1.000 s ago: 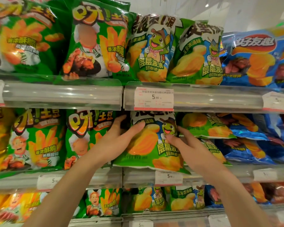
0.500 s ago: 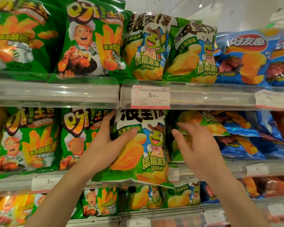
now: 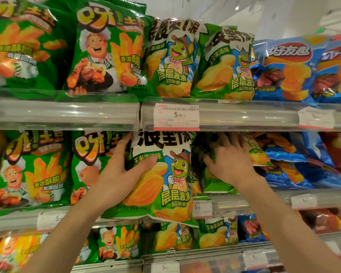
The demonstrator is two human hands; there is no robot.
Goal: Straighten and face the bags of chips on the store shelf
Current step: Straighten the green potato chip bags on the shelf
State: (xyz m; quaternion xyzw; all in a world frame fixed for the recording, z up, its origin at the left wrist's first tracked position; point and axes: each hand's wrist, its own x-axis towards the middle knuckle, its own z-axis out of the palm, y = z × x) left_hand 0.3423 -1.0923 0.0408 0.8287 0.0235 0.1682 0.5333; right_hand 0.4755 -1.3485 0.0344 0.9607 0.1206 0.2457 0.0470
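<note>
Left hand [image 3: 119, 174] gripping, right hand [image 3: 229, 160] spread flat, arms raised

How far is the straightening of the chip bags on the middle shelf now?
Done: the chef bags at left stand upright, facing out. In hand: the left hand holds the frog bag upright, its bottom hanging over the shelf edge; the right hand presses on the green bag beside it. Left: the blue bags lie flat and slumped.

Both forearms are bare from the bottom edge of the frame up to the wrists, with no sleeve in view. The left hand [image 3: 117, 179] and the right hand [image 3: 229, 161] wear no glove, ring, watch or bracelet. The nails are short and unpainted.
</note>
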